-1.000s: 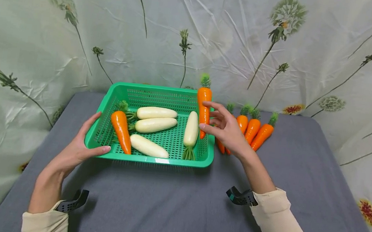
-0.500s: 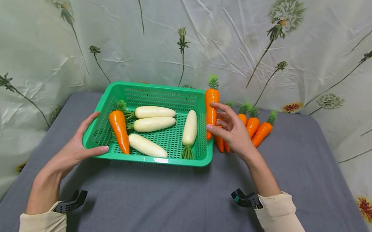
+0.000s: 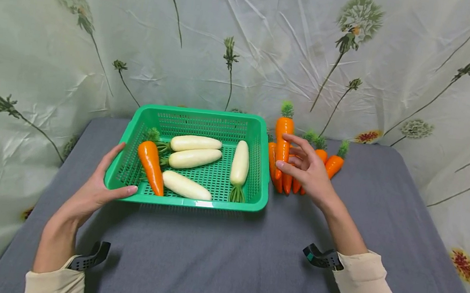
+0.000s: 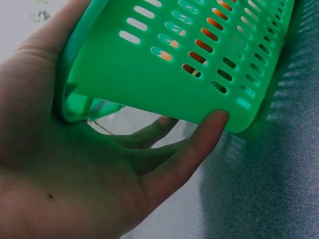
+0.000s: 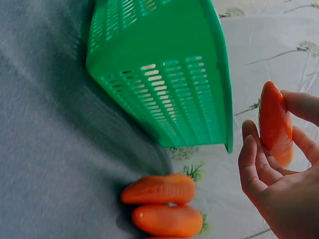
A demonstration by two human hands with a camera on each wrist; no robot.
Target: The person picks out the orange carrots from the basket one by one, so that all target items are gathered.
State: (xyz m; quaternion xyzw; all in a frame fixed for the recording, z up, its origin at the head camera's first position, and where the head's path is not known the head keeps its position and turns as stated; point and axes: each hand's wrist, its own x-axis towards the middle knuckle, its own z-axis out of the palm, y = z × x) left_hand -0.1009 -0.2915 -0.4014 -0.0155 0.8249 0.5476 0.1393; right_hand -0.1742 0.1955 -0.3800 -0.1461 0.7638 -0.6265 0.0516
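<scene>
In the head view a green plastic basket [image 3: 228, 206] stands on the table, holding several white radishes [image 3: 195, 158] and one carrot [image 3: 152, 169] at its left side. My left hand [image 3: 93, 191] grips the basket's left front corner; the thumb lies on the rim, and in the left wrist view the fingers [image 4: 199, 144] reach under it along the outer wall. Just right of the basket, my right hand [image 3: 311, 176] holds an orange carrot [image 3: 283, 135] between thumb and fingers, leafy top up. That carrot [image 5: 274, 124] hangs in the air in the right wrist view.
Several loose carrots [image 3: 333, 165] lie side by side on the grey tablecloth [image 3: 223, 260], right of the basket and partly behind my right hand. A pale curtain [image 3: 173, 82] with a dandelion print hangs behind the table's back edge.
My right hand has carried its carrot rightward, from over the basket's right part to above the loose carrots outside. My left hand keeps its grip on the basket.
</scene>
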